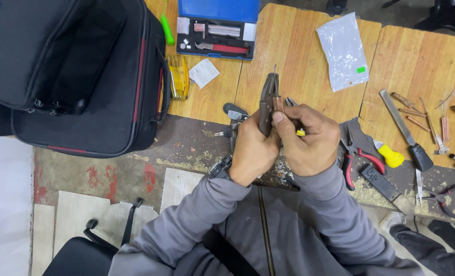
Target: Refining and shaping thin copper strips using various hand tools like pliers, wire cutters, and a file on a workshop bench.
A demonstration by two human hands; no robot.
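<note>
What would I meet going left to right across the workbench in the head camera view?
Black fabric bag → yellow tool bundle → left hand → right hand → red-handled pliers → yellow-handled tool → long flat metal file

Even, fairly bright overhead light, soft short shadows. Mild glare on plastic bag, upper right. Sharp at centre; wide-angle bending at edges. Black bag, upper left, underexposed.
</note>
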